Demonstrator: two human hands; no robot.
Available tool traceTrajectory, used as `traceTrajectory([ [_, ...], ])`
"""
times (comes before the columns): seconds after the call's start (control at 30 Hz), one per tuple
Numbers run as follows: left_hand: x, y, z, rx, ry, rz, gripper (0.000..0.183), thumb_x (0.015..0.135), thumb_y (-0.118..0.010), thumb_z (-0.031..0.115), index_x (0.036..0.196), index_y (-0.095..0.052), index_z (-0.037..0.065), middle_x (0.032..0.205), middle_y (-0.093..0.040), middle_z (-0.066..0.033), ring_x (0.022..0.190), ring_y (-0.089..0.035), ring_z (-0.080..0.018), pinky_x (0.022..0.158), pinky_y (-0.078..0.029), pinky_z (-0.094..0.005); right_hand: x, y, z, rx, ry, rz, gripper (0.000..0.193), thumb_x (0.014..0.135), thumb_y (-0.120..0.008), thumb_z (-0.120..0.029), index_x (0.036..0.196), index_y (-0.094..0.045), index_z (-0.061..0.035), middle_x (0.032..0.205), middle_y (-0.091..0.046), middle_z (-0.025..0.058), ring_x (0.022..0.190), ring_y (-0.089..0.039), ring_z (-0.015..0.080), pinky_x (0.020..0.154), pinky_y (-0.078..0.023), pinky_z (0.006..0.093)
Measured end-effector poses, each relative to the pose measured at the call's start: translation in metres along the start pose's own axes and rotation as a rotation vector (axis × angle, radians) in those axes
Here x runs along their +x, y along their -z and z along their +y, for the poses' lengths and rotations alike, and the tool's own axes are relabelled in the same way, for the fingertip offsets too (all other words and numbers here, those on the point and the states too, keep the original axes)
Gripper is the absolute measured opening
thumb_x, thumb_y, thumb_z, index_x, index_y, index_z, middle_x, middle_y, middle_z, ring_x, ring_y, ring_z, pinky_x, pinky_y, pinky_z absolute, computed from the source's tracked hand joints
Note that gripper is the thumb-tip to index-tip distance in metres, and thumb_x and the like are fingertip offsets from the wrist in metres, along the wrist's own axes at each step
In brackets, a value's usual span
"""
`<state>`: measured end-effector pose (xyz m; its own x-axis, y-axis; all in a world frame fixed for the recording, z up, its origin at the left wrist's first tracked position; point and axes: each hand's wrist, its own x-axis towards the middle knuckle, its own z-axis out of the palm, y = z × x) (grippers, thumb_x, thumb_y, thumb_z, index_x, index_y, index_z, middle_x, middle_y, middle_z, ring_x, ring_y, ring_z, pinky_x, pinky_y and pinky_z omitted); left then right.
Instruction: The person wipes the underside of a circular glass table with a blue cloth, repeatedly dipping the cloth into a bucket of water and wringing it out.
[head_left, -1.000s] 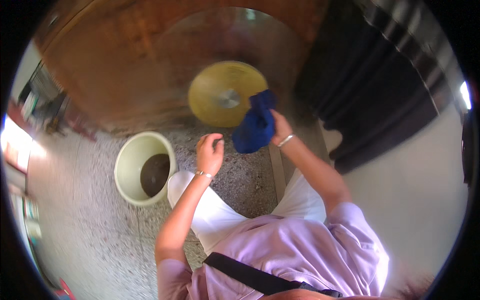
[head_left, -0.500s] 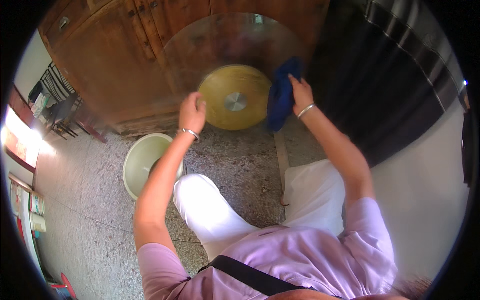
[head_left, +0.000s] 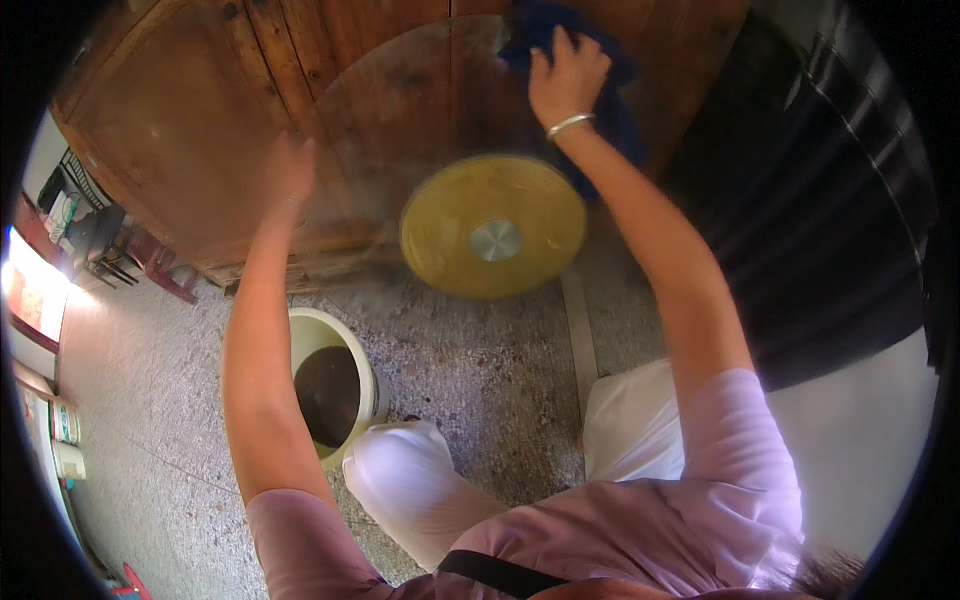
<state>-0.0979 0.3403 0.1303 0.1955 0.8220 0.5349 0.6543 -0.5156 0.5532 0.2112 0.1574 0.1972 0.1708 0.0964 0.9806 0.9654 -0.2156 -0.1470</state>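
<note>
A large round clear glass turntable top [head_left: 390, 110] stands tilted up before me, with a yellow disc [head_left: 450, 230] and a silver hub [head_left: 497, 241] showing at its lower middle. At the upper right of the glass, my right hand [head_left: 570, 78] presses a dark blue cloth [head_left: 540, 25], fingers bent over it; part of the cloth hangs down behind the wrist. My left hand [head_left: 290, 170] is at the left edge of the glass, smeared by motion, so its fingers do not show clearly.
A pale bucket [head_left: 308, 335] holding dark water stands on the speckled floor [head_left: 460, 400], beside my left knee. Behind the glass is a wooden cabinet [head_left: 180, 130]. Dark draped cloth [head_left: 800, 250] hangs on the right. Far left are a chair [head_left: 95, 240] and several containers.
My right hand has gone up with the blue cloth, from the glass's right side to its upper right. My left hand has moved left and upward. The yellow disc sits slightly lower in view.
</note>
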Motion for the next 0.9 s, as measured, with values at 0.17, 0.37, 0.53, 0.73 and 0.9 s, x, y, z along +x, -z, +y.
traceTrajectory([
  [0.17, 0.004, -0.019, -0.038, -0.056, -0.101, -0.041, 0.042, 0.091, -0.047, 0.027, 0.124, -0.044, 0.001, 0.122, -0.049, -0.0183, 0.108, -0.049, -0.0315, 0.093, -0.038, -0.0369, -0.016, -0.03, -0.088, -0.086, 0.184, -0.241, 0.022, 0.067, -0.062, -0.018, 0.088, -0.061, -0.0141, 0.089, -0.053, 0.0091, 0.079, -0.049, 0.031, 0.065, -0.037, 0.0442],
  [0.37, -0.005, -0.012, 0.005, -0.116, -0.08, -0.09, 0.036, 0.092, -0.046, 0.025, 0.119, -0.046, 0.0, 0.116, -0.052, -0.0164, 0.104, -0.051, -0.0293, 0.088, -0.041, -0.0374, -0.034, -0.046, -0.087, 0.091, 0.786, -0.326, 0.025, 0.07, -0.054, -0.015, 0.093, -0.061, -0.0151, 0.093, -0.052, -0.0011, 0.087, -0.048, 0.0201, 0.068, -0.037, 0.0339],
  [0.53, -0.007, -0.005, -0.003, -0.057, -0.057, 0.001, 0.032, 0.085, -0.047, 0.022, 0.109, -0.055, 0.003, 0.11, -0.057, -0.0203, 0.1, -0.053, -0.0376, 0.084, -0.043, -0.0439, 0.01, -0.01, -0.01, -0.166, 0.562, -0.18, 0.016, 0.07, -0.055, -0.016, 0.085, -0.061, -0.015, 0.081, -0.056, 0.0013, 0.075, -0.052, 0.0245, 0.062, -0.038, 0.0397],
  [0.73, -0.003, -0.021, -0.024, 0.022, -0.136, 0.065, 0.034, 0.087, -0.049, 0.024, 0.113, -0.05, 0.002, 0.11, -0.057, -0.0194, 0.102, -0.052, -0.0365, 0.085, -0.042, -0.044, 0.009, -0.011, -0.058, -0.055, 0.487, -0.41, 0.032, 0.068, -0.058, -0.014, 0.099, -0.059, -0.0063, 0.09, -0.055, 0.0072, 0.081, -0.05, 0.0263, 0.068, -0.037, 0.0403],
  [0.9, 0.006, -0.02, -0.022, 0.012, -0.06, -0.032, 0.035, 0.091, -0.049, 0.019, 0.118, -0.045, -0.003, 0.111, -0.056, -0.0183, 0.106, -0.053, -0.0311, 0.089, -0.041, -0.0375, 0.018, -0.023, -0.057, 0.075, 0.744, -0.238, 0.026, 0.073, -0.052, -0.013, 0.098, -0.06, -0.0126, 0.089, -0.056, -0.0007, 0.083, -0.053, 0.0195, 0.069, -0.038, 0.0352],
])
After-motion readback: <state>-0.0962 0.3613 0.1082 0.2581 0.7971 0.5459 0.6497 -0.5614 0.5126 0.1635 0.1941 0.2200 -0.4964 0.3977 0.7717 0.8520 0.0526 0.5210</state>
